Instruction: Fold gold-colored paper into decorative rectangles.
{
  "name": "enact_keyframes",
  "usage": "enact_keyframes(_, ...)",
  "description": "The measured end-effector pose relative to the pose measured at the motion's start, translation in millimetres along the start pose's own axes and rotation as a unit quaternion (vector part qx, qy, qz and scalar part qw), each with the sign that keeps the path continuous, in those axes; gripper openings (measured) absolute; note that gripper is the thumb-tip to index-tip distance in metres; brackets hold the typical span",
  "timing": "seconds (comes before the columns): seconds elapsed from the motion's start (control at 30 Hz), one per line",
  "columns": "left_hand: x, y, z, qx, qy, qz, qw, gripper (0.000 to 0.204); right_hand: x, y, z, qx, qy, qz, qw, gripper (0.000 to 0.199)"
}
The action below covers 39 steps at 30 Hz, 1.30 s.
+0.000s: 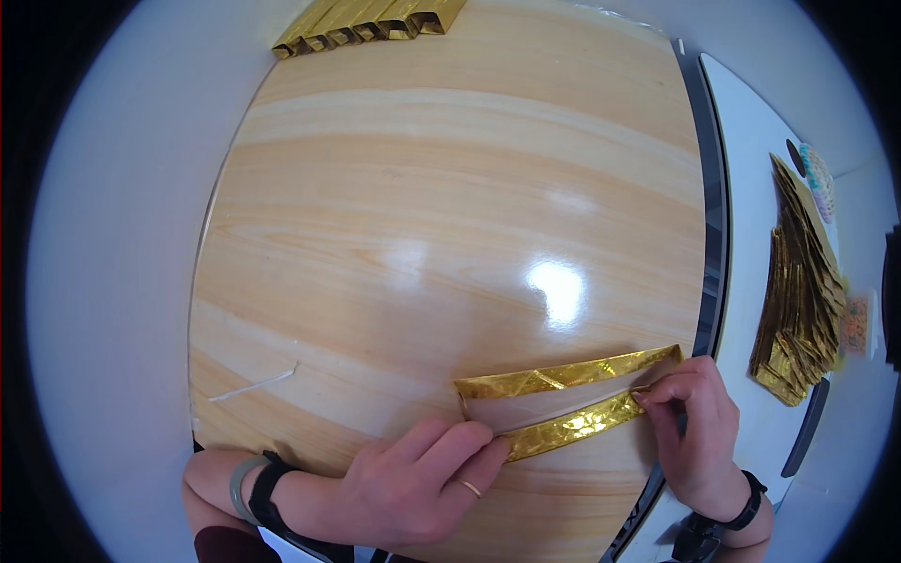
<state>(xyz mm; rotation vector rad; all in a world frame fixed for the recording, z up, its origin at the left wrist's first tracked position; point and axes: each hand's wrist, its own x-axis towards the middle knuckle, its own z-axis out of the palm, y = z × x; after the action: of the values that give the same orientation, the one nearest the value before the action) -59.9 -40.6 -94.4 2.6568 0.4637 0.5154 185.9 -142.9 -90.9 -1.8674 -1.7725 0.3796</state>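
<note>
A folded gold foil paper [563, 377] lies near the front edge of a glossy wooden table [450, 216], its two long flaps spread into a narrow V. My left hand [418, 483] presses and pinches the left end of the lower flap [572, 427]. At the right end, my right hand [699, 432] pinches the same flap with thumb and fingers. The upper flap rests flat on the wood, untouched.
A row of finished folded gold pieces [371, 23] sits at the table's far edge. A tall stack of gold foil sheets [798, 300] rests on a white surface [751, 188] to the right. A thin white strip [251, 384] lies at the left front.
</note>
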Motion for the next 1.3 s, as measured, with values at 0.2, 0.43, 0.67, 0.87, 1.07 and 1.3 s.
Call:
enact_keyframes(0.2,2.1,1.2,0.5,0.03,0.024,0.01,0.999,0.036,0.9,-2.4,-0.1,-0.031,-0.002,-0.006,1.0,0.031)
enact_keyframes(0.43,4.0,-4.4,2.3,0.101,0.043,0.099,0.989,0.018,6.3,-1.7,-8.3,-0.149,-0.004,-0.144,0.978,0.036)
enact_keyframes(0.67,3.3,-0.5,2.0,0.106,0.032,0.098,0.989,0.03,-0.5,-16.8,-3.8,-0.159,-0.132,-0.28,0.937,0.042)
enact_keyframes(0.87,5.3,-3.4,1.5,0.109,-0.002,0.151,0.982,0.034,-6.1,-25.7,-5.4,-0.171,-0.246,-0.242,0.923,0.068)
enact_keyframes(1.07,3.7,10.0,5.6,0.057,-0.184,0.146,0.97,0.063,-4.5,-17.9,-5.6,-0.143,-0.256,-0.253,0.922,0.071)
enact_keyframes(1.3,-1.1,10.7,5.3,0.062,-0.23,0.132,0.962,0.08,-5.5,-16.6,-15.7,-0.171,-0.274,-0.212,0.922,0.068)
